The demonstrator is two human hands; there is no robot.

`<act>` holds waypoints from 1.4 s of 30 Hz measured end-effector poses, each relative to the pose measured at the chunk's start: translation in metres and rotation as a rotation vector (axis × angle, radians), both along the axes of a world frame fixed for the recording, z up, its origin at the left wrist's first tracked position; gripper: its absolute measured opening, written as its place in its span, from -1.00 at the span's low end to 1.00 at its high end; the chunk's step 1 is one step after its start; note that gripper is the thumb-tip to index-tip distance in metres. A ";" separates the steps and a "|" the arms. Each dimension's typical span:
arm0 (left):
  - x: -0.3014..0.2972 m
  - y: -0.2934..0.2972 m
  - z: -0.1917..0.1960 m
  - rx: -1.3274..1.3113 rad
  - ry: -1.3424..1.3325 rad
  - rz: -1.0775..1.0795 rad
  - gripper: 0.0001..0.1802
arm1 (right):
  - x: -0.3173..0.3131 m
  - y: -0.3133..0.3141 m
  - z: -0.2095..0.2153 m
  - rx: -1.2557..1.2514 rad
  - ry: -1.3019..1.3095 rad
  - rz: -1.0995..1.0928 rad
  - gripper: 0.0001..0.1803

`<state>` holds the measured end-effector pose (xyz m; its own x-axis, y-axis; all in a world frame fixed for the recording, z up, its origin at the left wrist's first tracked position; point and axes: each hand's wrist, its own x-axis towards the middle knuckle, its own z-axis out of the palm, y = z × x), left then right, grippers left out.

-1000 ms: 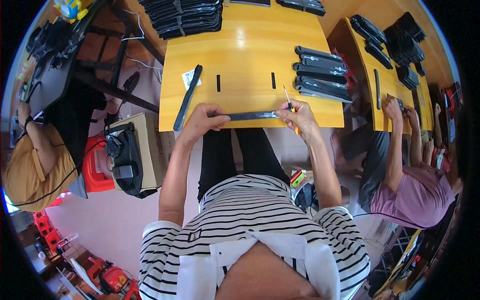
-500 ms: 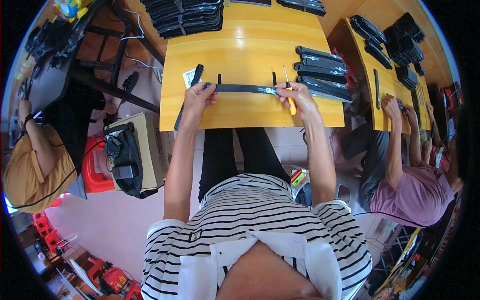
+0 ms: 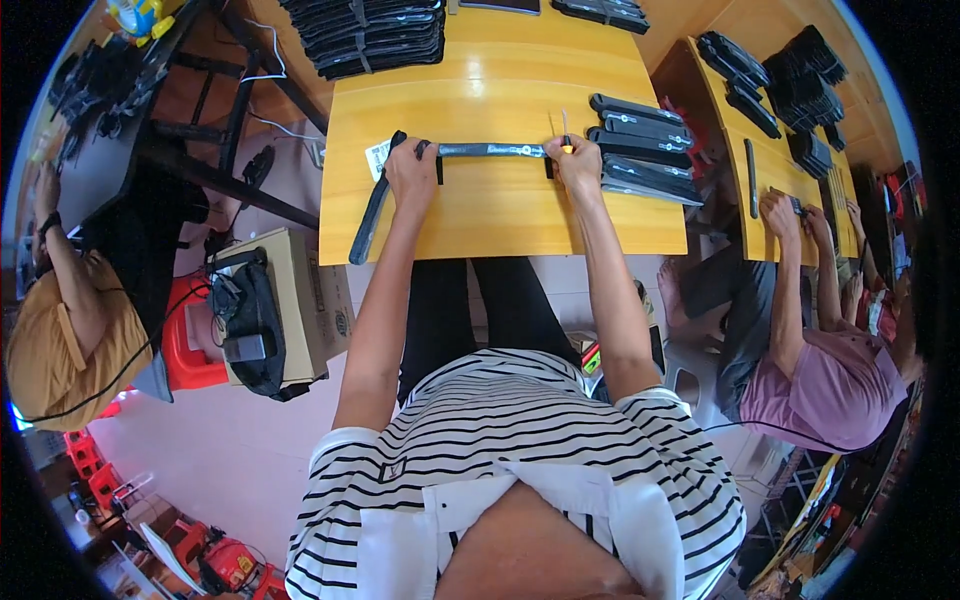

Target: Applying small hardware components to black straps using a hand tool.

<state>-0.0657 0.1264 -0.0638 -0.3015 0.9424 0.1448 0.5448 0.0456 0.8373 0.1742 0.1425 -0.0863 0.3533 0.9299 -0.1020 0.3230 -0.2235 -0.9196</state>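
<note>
Black strap [image 3: 485, 150] held out straight above a yellow table [image 3: 480, 215]

The strap runs left to right across the middle of the table, a pale marking near its right end; whether it rests on the wood or hangs just over it, I cannot tell. Two short dark marks [image 3: 549, 169] on the tabletop show at its near side, one by each end. Left of the strap a second black strip [image 3: 370, 225] lies aslant, with a white label [image 3: 378, 157] beside it. Right of it is a row of folded black pieces [image 3: 645, 145]; beyond it, to the left, rises a tall black stack [image 3: 375, 40]. Farther out to its left are a cardboard box [image 3: 311, 310] and a person in an orange-brown top [image 3: 75, 340]; to its right, a person in a purple shirt [image 3: 835, 395] works at another table [image 3: 735, 150].

The left hand [image 3: 410, 172] is closed on the strap's left end. The right hand [image 3: 576, 165] pinches its right end and also keeps a screwdriver [image 3: 567, 149] in its grip, the shaft pointing away from the wearer.

Compared with half a second ago, strap and hands have moved farther up the table, and the screwdriver's yellow handle, then plainly visible, is now mostly covered.
</note>
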 end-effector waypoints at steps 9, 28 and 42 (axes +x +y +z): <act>0.004 0.004 0.003 -0.054 0.075 0.034 -0.79 | -0.010 0.002 0.007 0.024 -0.234 -0.051 -0.84; 0.004 0.005 -0.003 -0.074 0.095 0.047 -0.81 | -0.014 -0.002 0.009 0.189 -0.382 -0.047 -0.94; 0.001 0.009 -0.015 -0.072 0.087 0.087 -0.80 | -0.012 -0.002 0.008 0.187 -0.337 -0.038 -0.96</act>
<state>-0.0648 0.1357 -0.0783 -0.3714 0.9223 0.1070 0.6065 0.1538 0.7801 0.1621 0.1410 -0.0785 0.3723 0.9073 0.1953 0.6086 -0.0798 -0.7894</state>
